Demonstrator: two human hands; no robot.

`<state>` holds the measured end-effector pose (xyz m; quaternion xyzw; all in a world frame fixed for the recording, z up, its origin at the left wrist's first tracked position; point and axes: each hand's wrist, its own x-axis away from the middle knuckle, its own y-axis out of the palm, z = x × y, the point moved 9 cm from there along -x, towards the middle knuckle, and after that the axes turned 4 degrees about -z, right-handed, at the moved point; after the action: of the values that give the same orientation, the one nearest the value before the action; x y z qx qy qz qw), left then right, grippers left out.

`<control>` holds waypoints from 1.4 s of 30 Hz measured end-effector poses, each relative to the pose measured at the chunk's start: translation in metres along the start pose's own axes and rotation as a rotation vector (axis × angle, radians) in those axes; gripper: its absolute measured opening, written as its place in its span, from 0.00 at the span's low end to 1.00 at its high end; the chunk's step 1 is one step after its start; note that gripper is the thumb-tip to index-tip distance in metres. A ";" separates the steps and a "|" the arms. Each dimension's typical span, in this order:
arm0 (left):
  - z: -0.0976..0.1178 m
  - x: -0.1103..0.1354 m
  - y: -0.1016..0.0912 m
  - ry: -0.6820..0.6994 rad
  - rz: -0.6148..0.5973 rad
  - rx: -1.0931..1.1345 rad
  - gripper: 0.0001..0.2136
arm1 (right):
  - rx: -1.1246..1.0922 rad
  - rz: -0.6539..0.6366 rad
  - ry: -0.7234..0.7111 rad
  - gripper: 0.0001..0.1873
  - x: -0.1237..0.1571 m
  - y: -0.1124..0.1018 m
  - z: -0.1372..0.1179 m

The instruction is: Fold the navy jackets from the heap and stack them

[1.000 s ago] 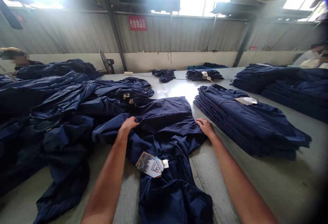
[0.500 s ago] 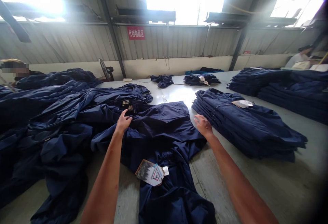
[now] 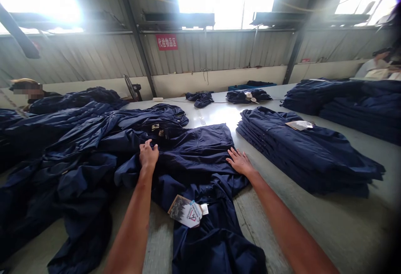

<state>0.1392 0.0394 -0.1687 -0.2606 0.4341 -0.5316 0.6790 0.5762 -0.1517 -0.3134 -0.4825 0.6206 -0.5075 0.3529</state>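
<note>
A navy garment (image 3: 200, 150) lies spread in front of me on the table, its lower part hanging toward me. My right hand (image 3: 239, 161) rests open and flat on its right edge, fingers spread. On its left side is my left hand (image 3: 148, 153), fingers loosely bent and thumb apart, touching the fabric; I see no cloth pinched in it. Printed hang tags (image 3: 186, 211) and a small white label (image 3: 204, 209) lie on the near part of the garment. Just beyond my left hand, small pale labels (image 3: 155, 127) show at a dark opening.
Loose navy garments (image 3: 84, 140) are heaped on the left. To the right stands a folded stack (image 3: 300, 153) with a tag on top; more folded stacks (image 3: 354, 102) lie behind it. A fan (image 3: 133, 88), a blue crate (image 3: 234, 87) and two people are farther back.
My right hand has come down and left from above the table onto the garment's edge, flattening out. My left hand has drawn back slightly toward me, its fingers bending.
</note>
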 end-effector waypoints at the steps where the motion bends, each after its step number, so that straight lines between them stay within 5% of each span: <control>1: 0.019 0.006 -0.003 0.062 0.045 -0.004 0.23 | -0.010 0.009 0.000 0.36 0.000 -0.001 0.000; 4: 0.115 0.044 0.022 0.462 -0.002 0.020 0.21 | -0.053 0.049 -0.008 0.33 0.000 -0.004 -0.001; 6: 0.184 0.087 0.074 0.724 -0.248 0.028 0.26 | -0.083 0.111 0.008 0.33 0.002 -0.010 0.002; 9: 0.250 0.146 0.147 0.852 -0.433 0.003 0.28 | -0.099 0.163 0.050 0.35 0.004 -0.015 0.008; 12: 0.268 0.184 0.201 0.883 -0.555 -0.043 0.29 | -0.077 0.115 0.040 0.34 0.005 -0.011 0.008; 16: 0.246 0.198 0.230 0.868 -0.628 -0.109 0.30 | -0.057 0.095 0.027 0.33 0.007 -0.008 0.005; 20: 0.208 0.175 0.223 0.842 -0.640 -0.166 0.32 | -0.060 0.077 0.050 0.37 0.007 -0.004 0.006; 27: 0.102 0.105 0.165 0.788 -0.622 -0.244 0.30 | -0.056 0.054 0.071 0.39 0.003 0.001 0.011; 31: 0.058 0.087 0.150 0.743 -0.650 -0.248 0.30 | -0.048 0.067 0.066 0.39 0.002 0.004 0.013; 37: 0.064 0.089 0.137 0.768 -0.637 -0.195 0.26 | -0.037 0.087 0.063 0.39 -0.001 0.008 0.017; 40: 0.073 0.090 0.095 0.832 -0.535 -0.142 0.21 | -0.041 0.087 0.062 0.39 -0.002 0.007 0.018; 42: 0.065 0.079 0.046 0.788 -0.304 -0.148 0.22 | -0.052 0.081 0.061 0.38 -0.002 0.006 0.017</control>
<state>0.2228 -0.0290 -0.1992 -0.1467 0.6541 -0.6519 0.3545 0.5916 -0.1549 -0.3231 -0.4502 0.6633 -0.4908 0.3414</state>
